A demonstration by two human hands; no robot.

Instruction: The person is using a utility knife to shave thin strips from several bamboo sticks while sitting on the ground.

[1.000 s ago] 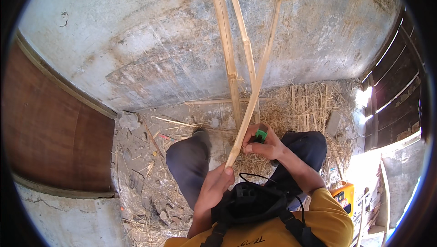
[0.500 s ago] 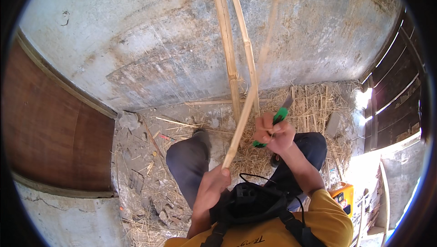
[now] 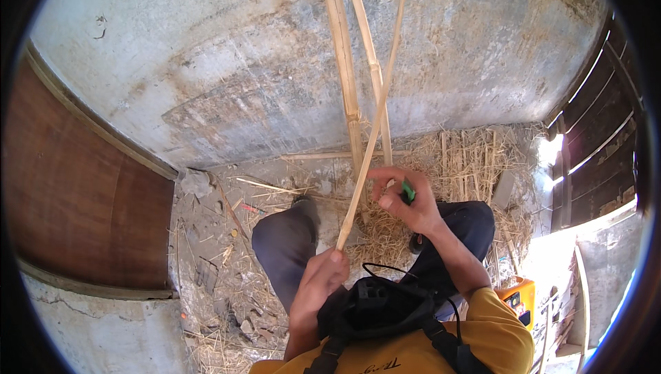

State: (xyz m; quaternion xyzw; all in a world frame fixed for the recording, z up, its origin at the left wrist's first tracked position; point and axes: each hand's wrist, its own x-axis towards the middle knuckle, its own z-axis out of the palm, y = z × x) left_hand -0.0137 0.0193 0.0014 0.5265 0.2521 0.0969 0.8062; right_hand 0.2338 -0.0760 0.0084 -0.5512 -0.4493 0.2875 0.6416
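Left hand (image 3: 321,277) gripping the bamboo strip (image 3: 372,140), right hand (image 3: 413,206) curled around the green knife (image 3: 408,192), strokes should be shallow.

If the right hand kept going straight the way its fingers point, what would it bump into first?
The right hand would probably meet the pale strip held by the left hand; they look very close, but depth makes any touching hard to tell.

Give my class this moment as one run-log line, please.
left hand: grips strip at lower end | right hand: holds green tool, near strip | around: straw, wall
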